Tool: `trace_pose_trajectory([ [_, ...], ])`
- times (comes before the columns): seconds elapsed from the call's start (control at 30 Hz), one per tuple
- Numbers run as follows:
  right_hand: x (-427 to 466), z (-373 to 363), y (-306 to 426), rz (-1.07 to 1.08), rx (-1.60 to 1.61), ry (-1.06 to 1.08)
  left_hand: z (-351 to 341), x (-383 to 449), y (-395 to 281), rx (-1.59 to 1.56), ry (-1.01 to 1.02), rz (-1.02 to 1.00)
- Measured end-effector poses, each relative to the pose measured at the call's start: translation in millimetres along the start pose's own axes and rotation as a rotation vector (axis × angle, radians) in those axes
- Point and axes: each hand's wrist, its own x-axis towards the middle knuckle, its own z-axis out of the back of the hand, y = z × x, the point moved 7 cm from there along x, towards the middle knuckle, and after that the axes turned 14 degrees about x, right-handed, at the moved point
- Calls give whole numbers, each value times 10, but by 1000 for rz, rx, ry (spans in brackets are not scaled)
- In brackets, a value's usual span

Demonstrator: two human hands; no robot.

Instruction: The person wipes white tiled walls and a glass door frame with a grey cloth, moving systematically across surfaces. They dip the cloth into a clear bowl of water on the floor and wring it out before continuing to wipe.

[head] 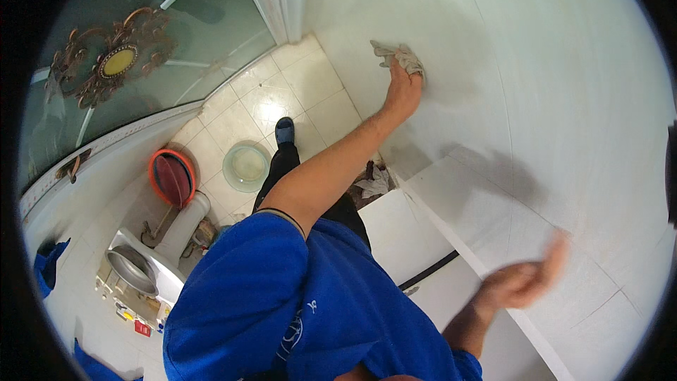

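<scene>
My left hand (406, 80) reaches forward and grips a crumpled, greyish cloth (398, 55). It presses the cloth against the pale wall (449, 21), and part of the cloth sticks out past the fingers. My right hand (521, 280), blurred by motion, is off to the right near the tiled part of the wall. No object shows in it and its fingers are extended; whether it touches the wall is unclear. Below it runs a narrow white ledge (521, 323), beside a white panel (407, 219) with a black strip (428, 270).
A translucent basin (246, 168) and a red bucket (194, 182) stand on the tiled floor (317, 82). Left is a glass door (222, 26) with an ornate metal decoration (119, 61). A steel bowl (132, 270) rests by a white pipe (185, 222). Crumpled cloth (374, 182) lies near my legs.
</scene>
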Motion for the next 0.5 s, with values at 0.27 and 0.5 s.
trace_pose_trajectory([
  [0.27, -1003, -2024, 35, -438, 576, 681, 82, 421, 552, 97, 28, 51],
  [0.5, -1770, -2980, -472, -597, 615, 919, 388, 778, 983, 137, -116, 62],
])
